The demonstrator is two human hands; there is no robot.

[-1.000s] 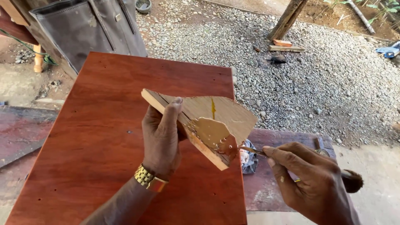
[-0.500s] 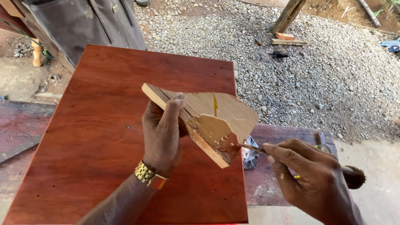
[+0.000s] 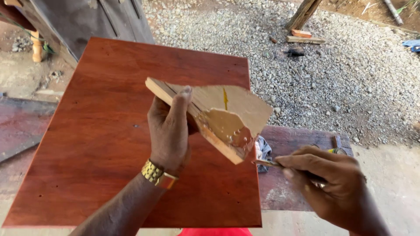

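Note:
My left hand (image 3: 169, 127) grips a pale scrap of plywood (image 3: 245, 107) and holds it tilted above a reddish-brown stained wooden panel (image 3: 105, 144). A patch of tan, glossy putty (image 3: 224, 124) covers the scrap's near corner. My right hand (image 3: 334, 188) is closed on a thin-bladed tool (image 3: 267, 163); its tip touches the scrap's lower edge by the putty. The tool's handle is hidden in my fist. A gold watch band (image 3: 158, 174) circles my left wrist.
The panel lies over a darker wooden bench (image 3: 297, 144) with a crumpled cloth (image 3: 263, 150) on it. Grey gravel (image 3: 341, 74) spreads beyond, with a leaning wooden post (image 3: 303, 13) and short wood offcuts (image 3: 305, 38). A dark door panel (image 3: 87, 22) stands at upper left.
The view has shifted slightly closer. My right hand's tool has slid down from the putty patch to the scrap's lower edge. My left hand keeps its grip.

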